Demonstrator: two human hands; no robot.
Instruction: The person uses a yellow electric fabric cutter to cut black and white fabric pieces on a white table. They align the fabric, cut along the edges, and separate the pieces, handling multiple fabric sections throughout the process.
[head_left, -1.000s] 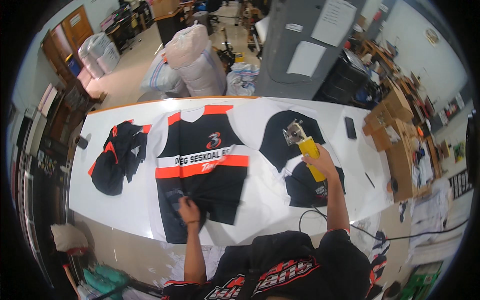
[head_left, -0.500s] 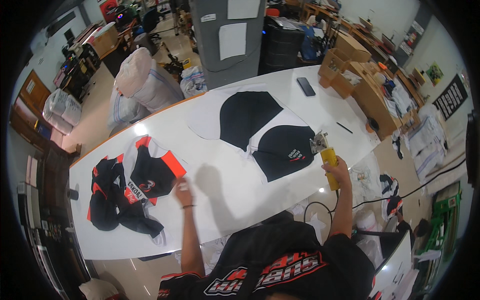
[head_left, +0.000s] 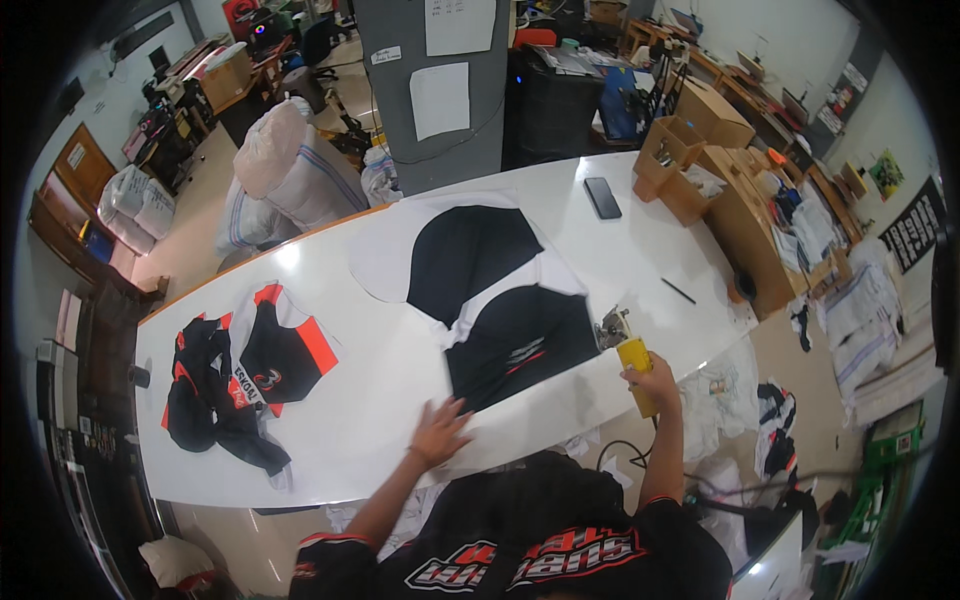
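My right hand is wrapped round the yellow body of a corded electric fabric cutter. Its metal head stands on the table at the right edge of a black fabric piece with a small print. Fingers spread, my left hand lies by the near left corner of that piece; whether its fingertips rest on the cloth I cannot tell. A second black piece with a curved edge lies beyond, joined by white fabric. Cut black and orange jersey pieces lie heaped at the left of the table.
On the white table lie a phone and a black pen. Cardboard boxes stand at the right end. A grey pillar and stuffed sacks are behind. The cutter's cord hangs over the near edge.
My left hand has moved from the heap of jersey pieces rightward to the black fabric and opened flat. The printed piece has turned and shifted nearer. My right hand still holds the cutter.
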